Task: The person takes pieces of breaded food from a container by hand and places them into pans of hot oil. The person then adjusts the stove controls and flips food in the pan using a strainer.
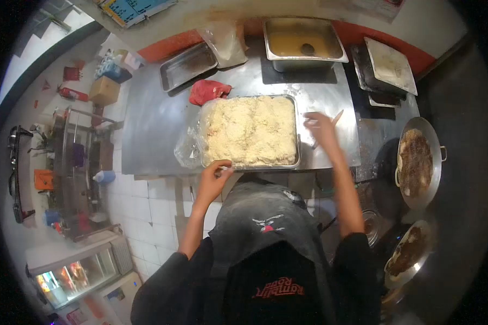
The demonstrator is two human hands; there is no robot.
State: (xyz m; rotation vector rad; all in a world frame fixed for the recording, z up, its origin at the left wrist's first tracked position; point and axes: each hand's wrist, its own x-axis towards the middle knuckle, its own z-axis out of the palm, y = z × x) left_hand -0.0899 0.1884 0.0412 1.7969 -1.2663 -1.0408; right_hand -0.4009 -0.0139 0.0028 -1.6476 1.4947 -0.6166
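Observation:
A metal tray [297, 130] full of pale, crumbly food [250, 130] stands on the steel table, with clear plastic [187, 150] spilling over its left side. My left hand [213, 181] is at the tray's near left corner, its fingers curled together at the rim; what they pinch is too small to tell. To the right of the tray, my right hand [322, 131] is raised and blurred, closed on a thin stick-like utensil [338, 116] whose ends show on both sides of the hand.
Behind the tray lie a red cloth [207, 92], a shallow metal pan [188, 67], a plastic bag [225, 44] and a deep pan of yellowish liquid [290, 43]. Trays [391, 67] stand at the back right. Two large pans [416, 162] [409, 253] with dark contents are at the right.

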